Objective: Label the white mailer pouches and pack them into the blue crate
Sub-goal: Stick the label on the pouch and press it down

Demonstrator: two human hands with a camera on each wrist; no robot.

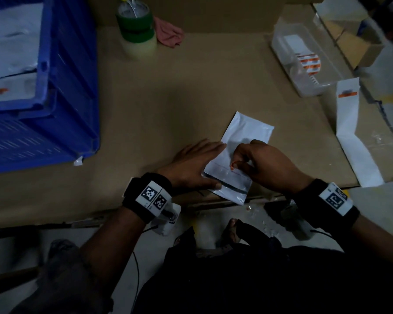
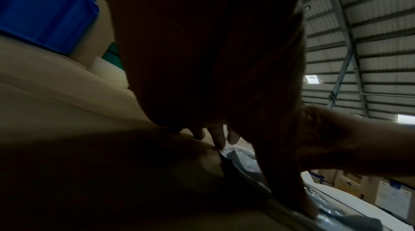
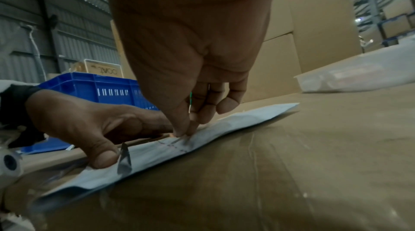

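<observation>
Mailer pouch (image 1: 238, 152), white, one, flat on the counter (image 1: 191, 91) at its near edge, tilted, near corner overhanging the edge slightly. Left hand (image 1: 191, 166) laid flat on the pouch's left edge, fingers straight, thumb pressing the near part; the left grip is thus spread, clasping nothing. Right hand (image 1: 266, 164) above the pouch's near half, fingers curled, thumb and forefinger pinching a small piece with an orange mark down onto the pouch; too small to name for certain, seemingly a label (image 1: 233, 167). Right grip therefore closed on that piece.

Farther out: blue crate (image 1: 43, 98), one, at the counter's left edge, with two or more white pouches (image 1: 9, 48) stacked inside, exact count unclear. Clear plastic tray (image 1: 304, 60), one, near the far right corner, holding a strip of orange-and-white labels (image 1: 309, 62). White backing strip (image 1: 349, 123), one, trailing along the right edge toward the near right corner. Green tape rolls (image 1: 135, 26), two, stacked on a pale roll at the far edge; pink cloth (image 1: 168, 34), one, just beside them.
</observation>
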